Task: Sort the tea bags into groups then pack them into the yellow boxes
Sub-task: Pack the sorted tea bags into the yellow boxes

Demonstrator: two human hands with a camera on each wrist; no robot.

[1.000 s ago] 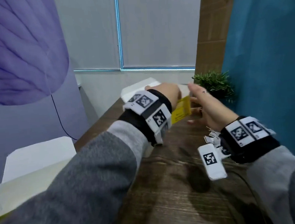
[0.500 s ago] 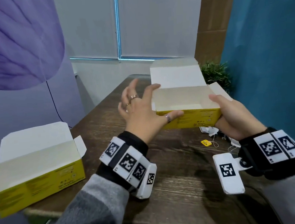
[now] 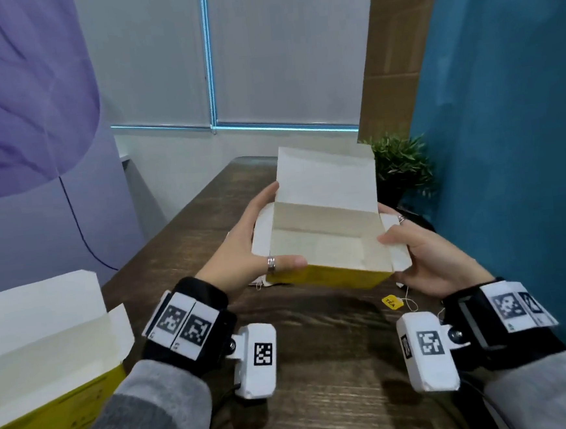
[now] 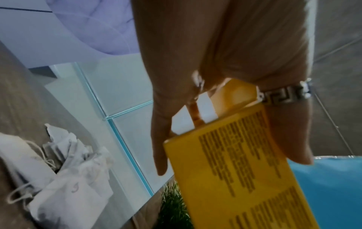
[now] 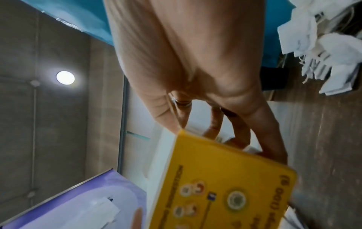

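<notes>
Left hand and right hand grip the empty yellow tea box above the table; squeezing could crumple its thin walls.

I've got one yellow box up off the table, lid flap standing open at the back, side flaps splayed, pale inside bare. My left hand grips its left end, thumb on the front; my right hand grips the right end. Black print runs along its yellow side. A second yellow box sits open at the table's near left corner. White tea bags lie heaped, strings tangled, and a yellow tea tag rests just below the held box.
</notes>
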